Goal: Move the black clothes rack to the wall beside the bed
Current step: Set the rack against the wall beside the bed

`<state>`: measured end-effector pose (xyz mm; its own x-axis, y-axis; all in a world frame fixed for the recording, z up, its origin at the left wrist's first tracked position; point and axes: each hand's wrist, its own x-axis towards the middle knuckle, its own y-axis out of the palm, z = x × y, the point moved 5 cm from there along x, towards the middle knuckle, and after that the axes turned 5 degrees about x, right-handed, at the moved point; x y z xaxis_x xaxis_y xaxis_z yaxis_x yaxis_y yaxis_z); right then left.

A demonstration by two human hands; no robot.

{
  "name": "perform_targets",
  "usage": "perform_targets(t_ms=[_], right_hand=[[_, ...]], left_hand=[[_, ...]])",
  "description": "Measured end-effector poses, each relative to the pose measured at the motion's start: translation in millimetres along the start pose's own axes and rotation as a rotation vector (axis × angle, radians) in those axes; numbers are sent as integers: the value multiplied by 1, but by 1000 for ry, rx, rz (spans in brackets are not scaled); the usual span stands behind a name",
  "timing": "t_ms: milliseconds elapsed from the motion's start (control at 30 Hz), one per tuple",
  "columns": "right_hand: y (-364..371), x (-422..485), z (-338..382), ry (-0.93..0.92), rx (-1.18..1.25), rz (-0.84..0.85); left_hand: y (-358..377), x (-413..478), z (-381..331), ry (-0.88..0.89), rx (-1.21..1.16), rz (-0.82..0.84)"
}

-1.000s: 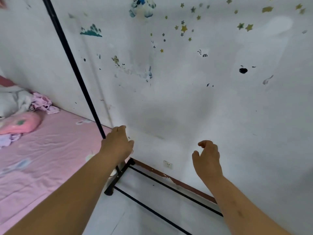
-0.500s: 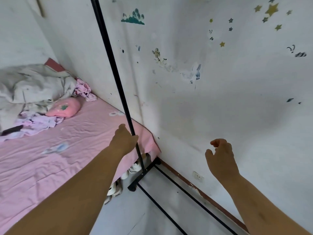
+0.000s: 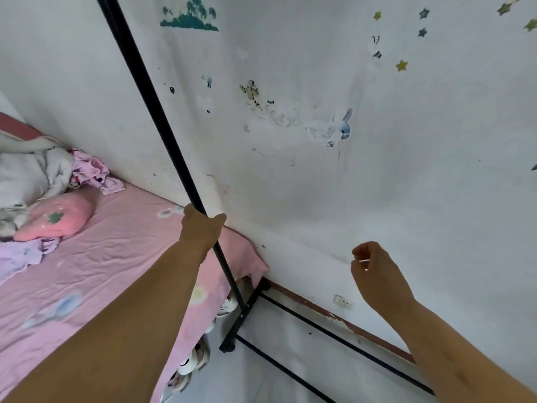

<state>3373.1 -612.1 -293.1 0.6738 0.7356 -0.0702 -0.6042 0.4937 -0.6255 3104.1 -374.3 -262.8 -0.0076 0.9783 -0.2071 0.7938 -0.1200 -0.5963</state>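
The black clothes rack (image 3: 162,123) stands against the white wall (image 3: 319,184), right at the foot corner of the bed (image 3: 122,251). Its left upright pole runs from the top of the view down to a base foot on wheels by the bed corner. Two thin base bars run right along the floor near the skirting. My left hand (image 3: 200,228) is closed around the upright pole at about mattress height. My right hand (image 3: 377,274) hovers in front of the wall, fingers loosely curled, holding nothing. The rack's top bar and right upright are out of view.
The bed has a pink sheet, a pink pillow (image 3: 55,219), a white duvet (image 3: 29,175) and loose clothes. Shoes (image 3: 189,365) lie under the bed's corner. A wall socket (image 3: 343,302) sits low on the wall above a reddish skirting. Stickers dot the wall.
The view has swung left, showing more of the bed. My left hand stays on the pole and the rack's foot now sits close to the bed corner. My right hand stays off the rack.
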Motion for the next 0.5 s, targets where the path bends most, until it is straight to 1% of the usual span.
perform_targets(t_ms=[33,100,200,267,400,500], right_hand=[[6,2,4,18,3,-14],[14,4,10,30,13,-30],[29,8,16,66,24,-60],[37,9,16,92,14,-75],[42,10,12,138,1,-112],[46,9,7,179,-7,-126]], left_hand=[[0,13,0,-6,-11,7],[-5,31,-2,-12,-25,-32],[-12,60,-7,38,-69,-73],[-12,77,-9,72,-144,-48],[-11,102,-5,9,-311,6],[-9,114,-2,-3,-327,24]])
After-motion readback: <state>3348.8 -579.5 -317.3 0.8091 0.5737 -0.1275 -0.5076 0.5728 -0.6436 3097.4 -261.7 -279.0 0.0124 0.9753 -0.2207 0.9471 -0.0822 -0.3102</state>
